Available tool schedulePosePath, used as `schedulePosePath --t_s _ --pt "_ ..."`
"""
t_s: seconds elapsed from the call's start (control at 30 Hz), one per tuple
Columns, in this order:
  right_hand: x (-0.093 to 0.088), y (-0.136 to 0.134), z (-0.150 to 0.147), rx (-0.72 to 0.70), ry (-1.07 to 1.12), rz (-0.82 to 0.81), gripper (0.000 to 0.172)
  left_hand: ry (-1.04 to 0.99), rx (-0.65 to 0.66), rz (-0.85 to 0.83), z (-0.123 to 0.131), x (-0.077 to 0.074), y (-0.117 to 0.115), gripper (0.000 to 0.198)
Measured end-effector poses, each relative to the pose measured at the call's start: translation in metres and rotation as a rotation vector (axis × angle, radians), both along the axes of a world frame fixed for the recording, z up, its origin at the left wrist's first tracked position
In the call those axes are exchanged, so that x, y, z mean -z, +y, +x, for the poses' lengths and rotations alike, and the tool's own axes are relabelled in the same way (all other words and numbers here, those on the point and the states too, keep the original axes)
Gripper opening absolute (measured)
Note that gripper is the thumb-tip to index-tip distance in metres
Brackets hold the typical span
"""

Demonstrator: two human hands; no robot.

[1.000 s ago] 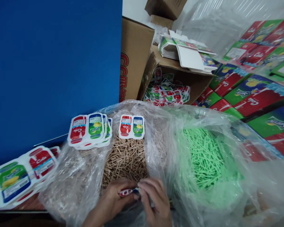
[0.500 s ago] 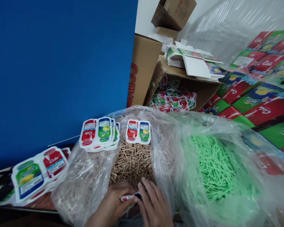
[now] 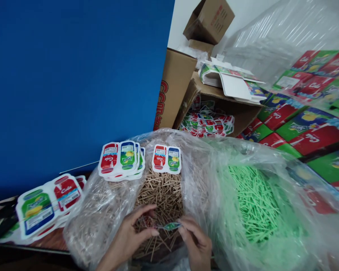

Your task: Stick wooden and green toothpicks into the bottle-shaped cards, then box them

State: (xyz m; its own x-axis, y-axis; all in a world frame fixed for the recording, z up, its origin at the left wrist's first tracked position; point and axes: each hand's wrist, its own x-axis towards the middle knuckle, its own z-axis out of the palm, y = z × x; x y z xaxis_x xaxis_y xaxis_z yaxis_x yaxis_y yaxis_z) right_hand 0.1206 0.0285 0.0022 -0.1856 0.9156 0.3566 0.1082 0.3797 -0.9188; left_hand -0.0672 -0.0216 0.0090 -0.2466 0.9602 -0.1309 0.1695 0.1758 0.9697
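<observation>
In front of me is a small two-part pouch point(image 3: 171, 226), seen nearly edge-on, with green at its right part and reddish brown at its left. My right hand point(image 3: 196, 239) is closed on its right end, thumb against fingers. Thumb and forefinger of my left hand point(image 3: 132, 229) curve around the left part; exact contact there is hard to see. Both hands are over an open clear bag of brown sticks point(image 3: 162, 192). A flat red-and-blue pouch point(image 3: 166, 159) printed with Cola and Sprite lies at the far side of these sticks.
Stacked printed pouches point(image 3: 120, 160) lie on the bag's left, with larger ones point(image 3: 49, 205) farther left. On the right stands a bag of green sticks point(image 3: 254, 203). Behind are a blue panel point(image 3: 73, 75), a carton of pouches point(image 3: 228, 99) and stacked printed boxes point(image 3: 313, 131).
My hands have moved apart, the left one opening wider around the pouch. The pouch now shows green and reddish brown between them. The view has shifted slightly.
</observation>
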Motion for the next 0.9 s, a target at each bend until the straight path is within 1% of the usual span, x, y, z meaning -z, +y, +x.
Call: schedulePosePath --t_s 0.1,0.17,0.23,0.3,0.4,0.5,0.6,0.7,0.83,0.9 --pt "0.014 0.002 0.002 -0.008 0.071 -0.093 0.009 -0.002 0.024 -0.039 -0.004 0.002 -0.002 0.041" --pt "0.021 0.003 0.002 0.016 0.142 -0.155 0.008 -0.005 0.014 -0.044 -0.004 0.004 -0.002 0.036" --pt "0.025 0.003 0.0 0.055 0.232 -0.179 0.008 -0.004 0.015 -0.019 -0.004 0.004 -0.001 0.027" --pt "0.027 0.004 -0.003 0.041 0.301 -0.196 0.008 -0.023 0.04 0.011 -0.004 0.004 0.0 0.022" --pt "0.027 0.005 -0.006 -0.003 0.413 -0.213 0.007 -0.04 0.058 0.028 -0.005 0.001 0.001 0.022" --pt "0.025 0.007 -0.009 0.003 0.475 -0.231 0.007 -0.021 0.071 0.03 -0.004 -0.003 0.003 0.018" --pt "0.024 0.009 -0.011 0.008 0.479 -0.256 0.007 -0.01 0.092 0.036 -0.002 -0.006 0.006 0.015" --pt "0.027 0.01 -0.011 0.016 0.456 -0.273 0.01 -0.042 0.078 0.052 -0.001 -0.005 0.009 0.019" --pt "0.034 0.006 -0.013 -0.136 0.234 -0.381 0.027 -0.06 0.063 0.082 -0.003 -0.004 0.01 0.019" --pt "0.037 0.005 -0.016 -0.153 0.156 -0.387 0.031 -0.06 0.069 0.082 -0.005 -0.004 0.009 0.018"
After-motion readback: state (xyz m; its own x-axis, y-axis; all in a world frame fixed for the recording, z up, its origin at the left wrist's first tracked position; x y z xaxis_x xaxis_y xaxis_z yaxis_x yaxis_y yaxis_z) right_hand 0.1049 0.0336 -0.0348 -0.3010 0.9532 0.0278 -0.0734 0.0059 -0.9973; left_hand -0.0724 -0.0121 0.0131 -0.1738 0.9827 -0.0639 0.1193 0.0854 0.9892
